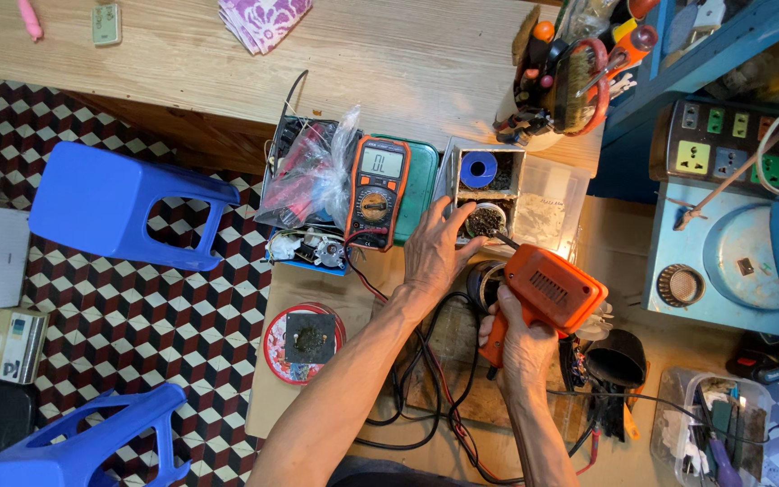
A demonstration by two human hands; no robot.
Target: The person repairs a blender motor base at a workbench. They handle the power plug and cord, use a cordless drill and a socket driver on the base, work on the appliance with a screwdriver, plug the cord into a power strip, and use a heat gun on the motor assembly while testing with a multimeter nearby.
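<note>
My right hand (pixel 523 341) grips the handle of an orange soldering gun (pixel 547 290), whose tip points up-left into a small round tin (pixel 486 219) of dark material. My left hand (pixel 435 252) lies open with fingers spread, its fingertips resting on the edge of the metal tray (pixel 490 185) that holds the tin and a blue spool (pixel 478 169). An orange and black multimeter (pixel 377 190) sits just left of my left hand, on a green box (pixel 420 185).
A clear plastic bag (pixel 313 176) of parts lies left of the multimeter. A round red lid (pixel 307 341) with a dark square plate sits lower left. Black and red cables (pixel 426 397) tangle under my arms. Two blue stools (pixel 128 209) stand on the chequered floor. A power strip (pixel 737 144) is at right.
</note>
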